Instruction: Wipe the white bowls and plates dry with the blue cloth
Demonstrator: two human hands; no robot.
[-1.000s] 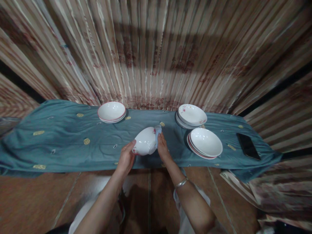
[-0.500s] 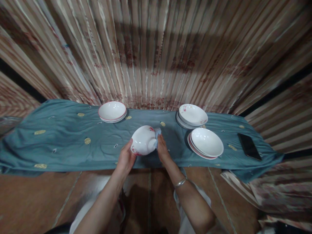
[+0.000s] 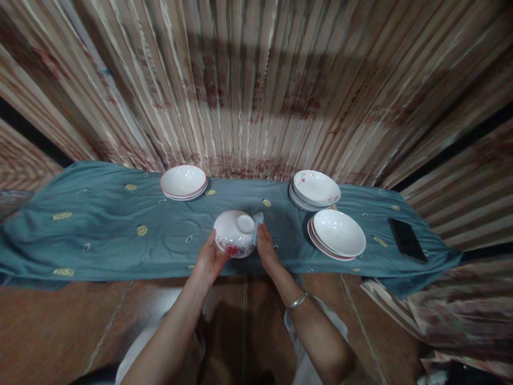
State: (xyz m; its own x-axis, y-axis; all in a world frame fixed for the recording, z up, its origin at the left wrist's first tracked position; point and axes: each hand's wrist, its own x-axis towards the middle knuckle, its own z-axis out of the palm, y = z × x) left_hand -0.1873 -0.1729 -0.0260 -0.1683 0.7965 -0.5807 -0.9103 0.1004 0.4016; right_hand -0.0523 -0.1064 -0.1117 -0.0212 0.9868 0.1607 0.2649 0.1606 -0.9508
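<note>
A white bowl (image 3: 230, 227) with red flowers is tipped so its outside and foot ring face me, held above the cloth-covered table. My left hand (image 3: 210, 256) grips its left rim, thumb on the near side. Pressed against the bowl's right side is a light blue cloth (image 3: 257, 224), bunched in my right hand (image 3: 266, 245). The fingers of that hand are partly hidden behind the cloth and bowl. To the right stand a stack of floral plates (image 3: 316, 188) and, nearer me, a stack of white bowls (image 3: 339, 233).
Red-rimmed bowls (image 3: 183, 182) are stacked at the back left. A black phone (image 3: 407, 240) lies near the right end of the green tablecloth (image 3: 116, 230). Behind the table hangs a striped curtain (image 3: 240, 96); the tiled floor (image 3: 224, 321) shows below its front edge.
The bowl has turned in my hands: its foot now points up toward me and the flowers show on the near side. The cloth stays at its right side.
</note>
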